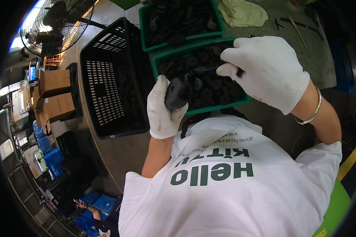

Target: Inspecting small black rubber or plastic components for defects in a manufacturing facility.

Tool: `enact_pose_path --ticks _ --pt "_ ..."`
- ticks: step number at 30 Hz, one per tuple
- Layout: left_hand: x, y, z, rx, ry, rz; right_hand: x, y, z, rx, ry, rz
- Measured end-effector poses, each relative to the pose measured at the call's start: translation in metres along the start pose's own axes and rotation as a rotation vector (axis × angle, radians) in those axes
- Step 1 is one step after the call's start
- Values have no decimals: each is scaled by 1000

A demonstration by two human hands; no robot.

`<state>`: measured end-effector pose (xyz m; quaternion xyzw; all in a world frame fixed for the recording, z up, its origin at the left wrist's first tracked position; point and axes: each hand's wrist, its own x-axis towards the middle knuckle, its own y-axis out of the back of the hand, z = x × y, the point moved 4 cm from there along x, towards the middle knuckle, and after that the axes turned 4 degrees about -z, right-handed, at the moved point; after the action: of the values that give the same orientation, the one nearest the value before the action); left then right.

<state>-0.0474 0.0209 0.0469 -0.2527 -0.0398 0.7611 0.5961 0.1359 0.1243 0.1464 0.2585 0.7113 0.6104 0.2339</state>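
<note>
My left hand [161, 112], in a white knit glove, is closed around a black rounded part [177, 94] with a smooth, domed end. My right hand [265, 69], gloved the same way, pinches a thin dark piece [205, 70] that reaches left toward the rounded part. Whether the two are one piece, I cannot tell. A small black end pokes out below the right fingers. Both hands are over a green crate [221, 107] holding many black round-headed parts.
Behind it stands another green crate [144, 29] of black parts. A slotted black basket [106, 94] is at the left, beside a fan [55, 23]. A pale cloth [243, 14] and thin tools lie on the worktop [318, 67]. Another person's hand [81, 204] shows lower left.
</note>
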Motion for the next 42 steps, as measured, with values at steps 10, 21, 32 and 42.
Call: enact_pose_path --ticks 10,21,32,42 --pt "7 163 -11 396 -151 720 -31 -106 78 327 -464 -95" --pt "18 242 -97 448 29 744 37 -231 68 288 -504 75" --pt "-7 201 -137 801 18 815 15 -219 51 219 -682 -76" --pt "-3 206 -146 762 106 784 16 -237 66 339 -572 74"
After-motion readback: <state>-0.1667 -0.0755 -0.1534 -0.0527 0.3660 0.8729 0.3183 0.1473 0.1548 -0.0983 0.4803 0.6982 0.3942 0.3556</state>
